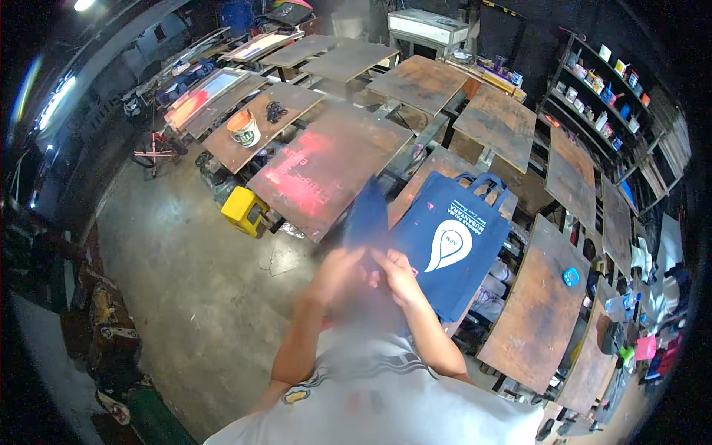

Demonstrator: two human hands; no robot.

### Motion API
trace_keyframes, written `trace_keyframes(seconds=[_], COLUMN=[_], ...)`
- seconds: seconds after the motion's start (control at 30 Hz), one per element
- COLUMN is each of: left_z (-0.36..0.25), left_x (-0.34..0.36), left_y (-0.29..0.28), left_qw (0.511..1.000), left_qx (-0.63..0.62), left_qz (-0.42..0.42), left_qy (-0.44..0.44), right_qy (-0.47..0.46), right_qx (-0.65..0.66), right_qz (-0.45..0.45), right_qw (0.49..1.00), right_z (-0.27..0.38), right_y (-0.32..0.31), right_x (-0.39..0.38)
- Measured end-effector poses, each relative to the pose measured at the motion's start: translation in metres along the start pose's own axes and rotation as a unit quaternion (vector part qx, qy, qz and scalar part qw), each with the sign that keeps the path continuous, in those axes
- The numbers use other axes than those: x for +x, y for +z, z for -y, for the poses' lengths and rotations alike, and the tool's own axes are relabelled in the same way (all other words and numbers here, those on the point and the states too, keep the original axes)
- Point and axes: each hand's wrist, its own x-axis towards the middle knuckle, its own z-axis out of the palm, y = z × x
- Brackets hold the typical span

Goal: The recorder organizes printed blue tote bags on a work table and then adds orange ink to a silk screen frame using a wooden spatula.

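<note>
In front of my chest, my left hand [337, 273] and my right hand [397, 276] are close together, fingers curled at the lower end of a dark blue fabric piece [366, 211]. It stands up from my hands, seen nearly edge-on, and its colour matches the bag beside it. A hazy smear over the picture's middle blurs my left fingers and part of the fabric. Just right of my hands, a dark blue tote bag [415, 222] with a white drop-shaped print lies flat on a board [415, 194], handles pointing away from me.
To the left is a board with pink stains [326, 163]; beyond it a white bucket [243, 129] stands on another board. A yellow stool [245, 211] is on the floor. At right, a small blue device [570, 277] lies on a brown board [535, 311]. Shelves [593, 96] hold several bottles.
</note>
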Motion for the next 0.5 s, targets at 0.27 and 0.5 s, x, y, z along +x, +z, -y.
trace_keyframes(seconds=[0.27, 0.5], left_z=[0.012, 0.01], left_x=[0.01, 0.01], left_y=[0.018, 0.013], left_qw=[0.983, 0.986], left_qx=[-0.143, -0.138], left_qz=[-0.103, -0.061], left_qy=[0.057, 0.065], right_qy=[-0.05, -0.074], right_qx=[0.06, 0.119], right_qz=[-0.044, 0.005], right_qw=[0.996, 0.99], right_z=[-0.012, -0.013], right_y=[0.005, 0.002], right_x=[0.014, 0.019])
